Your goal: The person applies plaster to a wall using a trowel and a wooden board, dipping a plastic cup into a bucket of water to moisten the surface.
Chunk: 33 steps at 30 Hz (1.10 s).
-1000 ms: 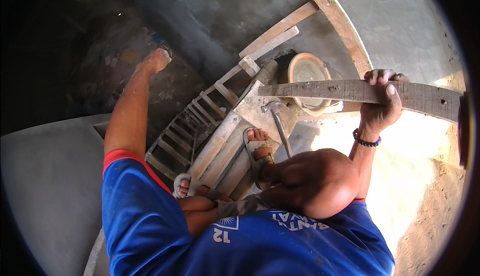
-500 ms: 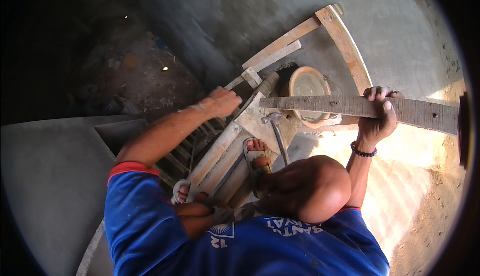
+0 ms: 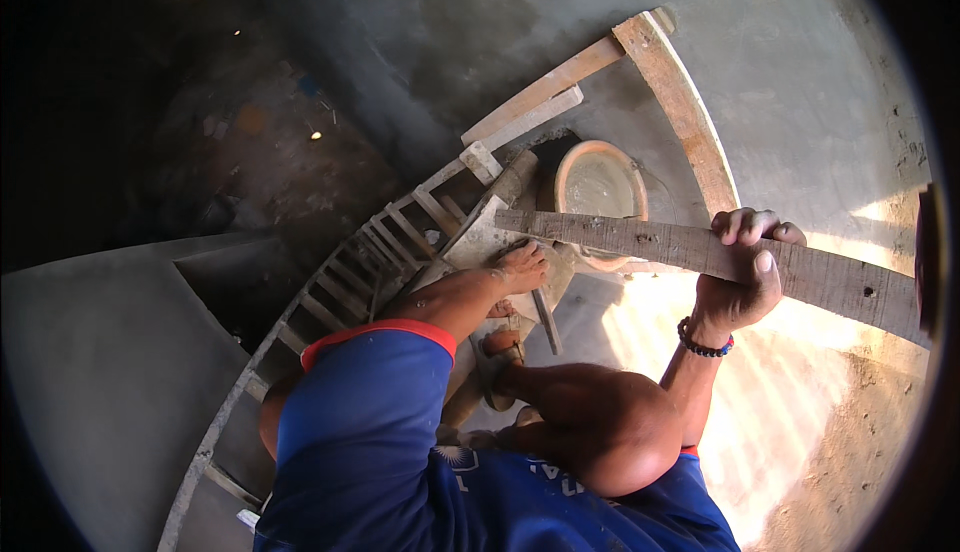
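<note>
The fingers point(image 3: 735, 224) of the right hand point(image 3: 738, 300) are clamped on a wooden plank point(image 3: 640, 239); whether those of the left hand point(image 3: 522, 267) are closed on the hammer point(image 3: 547, 322) cannot be told. A wooden ladder point(image 3: 436, 212) is seen to the left of the plank. The plank is held crosswise, and the bucket point(image 3: 563, 174) with orange rim is partly covered by it. The hammer's upper end is hidden by the left hand.

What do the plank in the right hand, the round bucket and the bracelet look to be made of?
The plank looks like bare, rough wood, from its grain lines. The bucket is probably plastic, given its smooth, dull orange rim. The bracelet shows small dark beads; whether wood, glass or plastic, I cannot tell.
</note>
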Motion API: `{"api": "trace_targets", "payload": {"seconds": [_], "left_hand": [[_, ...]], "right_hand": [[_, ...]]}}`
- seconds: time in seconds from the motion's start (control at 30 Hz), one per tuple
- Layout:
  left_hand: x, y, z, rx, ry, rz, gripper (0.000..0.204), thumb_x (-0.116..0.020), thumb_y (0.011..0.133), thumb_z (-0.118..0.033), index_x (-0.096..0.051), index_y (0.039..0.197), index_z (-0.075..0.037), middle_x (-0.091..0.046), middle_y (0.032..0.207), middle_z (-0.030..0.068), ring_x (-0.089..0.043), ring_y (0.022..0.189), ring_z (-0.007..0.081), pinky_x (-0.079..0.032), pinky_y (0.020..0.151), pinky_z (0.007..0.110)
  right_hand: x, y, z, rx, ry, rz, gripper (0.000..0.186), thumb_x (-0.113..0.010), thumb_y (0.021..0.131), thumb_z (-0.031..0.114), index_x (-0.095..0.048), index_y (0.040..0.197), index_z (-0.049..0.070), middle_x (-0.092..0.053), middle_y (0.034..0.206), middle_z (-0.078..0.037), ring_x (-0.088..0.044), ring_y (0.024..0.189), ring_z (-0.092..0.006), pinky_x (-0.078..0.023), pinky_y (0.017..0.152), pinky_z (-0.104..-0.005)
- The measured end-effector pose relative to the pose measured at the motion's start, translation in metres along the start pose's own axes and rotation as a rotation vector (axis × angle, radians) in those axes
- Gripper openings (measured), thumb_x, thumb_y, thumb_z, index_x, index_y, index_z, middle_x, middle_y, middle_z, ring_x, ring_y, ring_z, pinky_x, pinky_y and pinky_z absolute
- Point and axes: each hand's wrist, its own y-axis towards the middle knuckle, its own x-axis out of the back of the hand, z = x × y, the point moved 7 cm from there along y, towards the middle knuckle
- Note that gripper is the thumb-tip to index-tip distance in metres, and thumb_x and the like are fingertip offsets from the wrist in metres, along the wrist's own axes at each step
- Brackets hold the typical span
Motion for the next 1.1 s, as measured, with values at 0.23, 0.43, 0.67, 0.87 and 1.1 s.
{"api": "trace_targets", "payload": {"seconds": [0.23, 0.43, 0.67, 0.87, 1.1], "left_hand": [[0.004, -0.006, 0.014, -0.062, -0.024, -0.011, 0.016, -0.051, 0.083, -0.019, -0.067, 0.081, -0.015, -0.063, 0.092, 0.0029, -0.055, 0.099, 0.0205, -0.037, 0.088, 0.036], [0.009, -0.025, 0.031, -0.006, 0.028, 0.085, 0.015, -0.054, 0.081, -0.016, -0.068, 0.084, -0.011, -0.064, 0.089, 0.0073, -0.058, 0.094, 0.0229, -0.040, 0.083, 0.037], [0.003, -0.036, 0.027, 0.046, -0.028, 0.173, 0.020, -0.055, 0.081, -0.015, -0.066, 0.096, -0.007, -0.061, 0.104, 0.0149, -0.055, 0.105, 0.0280, -0.042, 0.088, 0.040], [0.065, -0.047, 0.036, -0.068, -0.195, -0.133, 0.020, -0.053, 0.083, -0.015, -0.067, 0.093, -0.004, -0.061, 0.096, 0.0152, -0.057, 0.102, 0.0343, -0.046, 0.085, 0.043], [0.112, -0.065, 0.110, 0.323, -0.302, 0.705, 0.025, -0.057, 0.080, -0.012, -0.068, 0.098, 0.002, -0.065, 0.107, 0.0239, -0.064, 0.100, 0.0390, -0.053, 0.083, 0.046]], "right_hand": [[-0.003, -0.001, -0.010, -0.018, 0.017, -0.021, 0.035, -0.064, 0.077, 0.016, -0.045, 0.105, 0.010, -0.050, 0.080, -0.008, -0.051, 0.071, -0.0220, -0.044, 0.068, -0.0390], [-0.003, 0.005, -0.001, 0.012, 0.117, -0.037, 0.039, -0.071, 0.076, 0.009, -0.044, 0.104, 0.004, -0.053, 0.081, -0.011, -0.054, 0.072, -0.0218, -0.048, 0.066, -0.0372], [0.000, 0.002, -0.001, -0.001, 0.155, -0.064, 0.034, -0.068, 0.077, 0.004, -0.046, 0.102, 0.002, -0.054, 0.083, -0.012, -0.055, 0.074, -0.0211, -0.049, 0.067, -0.0358], [-0.024, 0.009, 0.000, -0.036, 0.075, -0.069, 0.032, -0.068, 0.076, 0.007, -0.046, 0.100, 0.002, -0.054, 0.080, -0.011, -0.054, 0.071, -0.0211, -0.047, 0.066, -0.0350], [-0.021, 0.001, 0.005, -0.045, -0.024, -0.073, 0.032, -0.066, 0.075, 0.008, -0.048, 0.100, 0.000, -0.054, 0.081, -0.011, -0.055, 0.070, -0.0217, -0.047, 0.066, -0.0344]]}}
